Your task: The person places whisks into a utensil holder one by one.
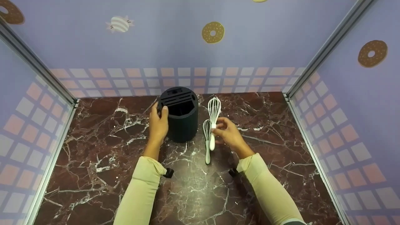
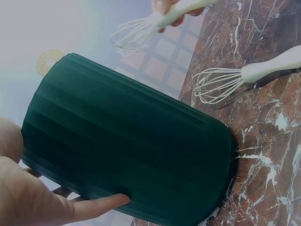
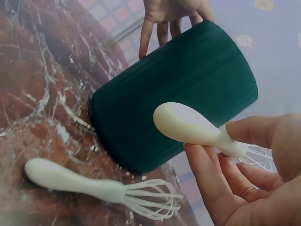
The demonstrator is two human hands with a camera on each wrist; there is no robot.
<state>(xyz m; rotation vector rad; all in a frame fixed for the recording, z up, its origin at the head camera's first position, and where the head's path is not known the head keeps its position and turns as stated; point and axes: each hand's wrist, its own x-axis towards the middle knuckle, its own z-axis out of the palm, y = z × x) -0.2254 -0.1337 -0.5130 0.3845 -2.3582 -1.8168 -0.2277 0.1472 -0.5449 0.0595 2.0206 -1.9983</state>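
While my right grip [image 1: 229,133] pinches the neck of the larger whisk [image 1: 213,120] between thumb and fingertips, its white handle points down toward me and its wire head stands up, clear of the tabletop [image 1: 275,147]. In the right wrist view the thumb lies over the narrow part of the handle and the fingers [image 3: 209,181] curl beneath it, with the rounded butt of the handle sticking out free. My left grip [image 1: 158,123] is wrapped against the left side of the dark ribbed holder [image 1: 182,120], thumb hooked at its rim and fingers lying along the wall; the left wrist view shows a finger [image 2: 101,205] pressed flat against the ribs.

The holder stands upright on the tabletop, just left of the raised whisk, with narrow slots across the back of its top and a wider open pocket at the front. A smaller whisk [image 1: 207,140] lies flat on the marble between the holder and my right grip, its handle toward me and its wires pointing toward the back wall, just beside the holder's base but not touching it as far as I can tell.

Around the tabletop stand purple walls printed with doughnuts [image 1: 212,32] and a band of pink and white squares.
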